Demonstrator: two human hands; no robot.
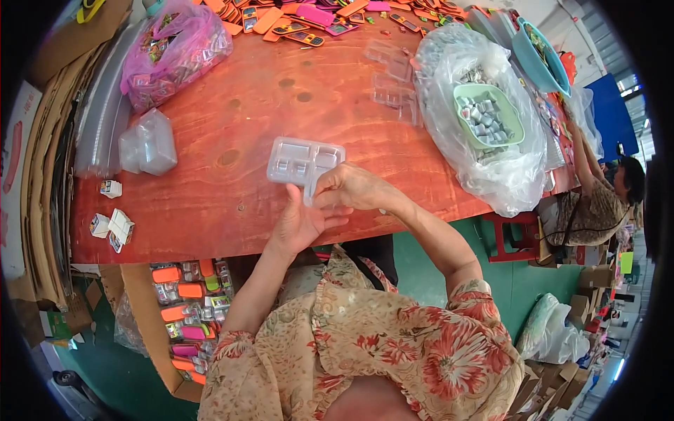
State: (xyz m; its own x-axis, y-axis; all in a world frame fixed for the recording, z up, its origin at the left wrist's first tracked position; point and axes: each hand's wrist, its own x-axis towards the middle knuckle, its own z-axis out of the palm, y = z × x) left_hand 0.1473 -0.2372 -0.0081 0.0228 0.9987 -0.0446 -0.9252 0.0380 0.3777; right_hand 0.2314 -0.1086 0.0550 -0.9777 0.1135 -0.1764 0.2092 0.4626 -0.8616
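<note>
A clear plastic blister tray [289,168] with moulded compartments and small silvery pieces in it is in front of me. The thumb and fingers of my right hand [358,186] pinch its near right corner. My left hand [300,221] is just below, palm turned up and fingers stretched out, its thumb tip against the tray's near edge. Whether the tray rests on the table or is lifted, I cannot tell. To the right, a pale green basket [516,133] of small silvery pieces sits on a large clear plastic bag [449,112].
Orange and pink toy phone shells [316,17] heap along the red table's [203,168] far edge. A pink bag [175,52], stacked blisters [147,144] and small white boxes [119,230] stand left. Below is a carton [151,330] of packed toys. A co-worker [590,203] sits right.
</note>
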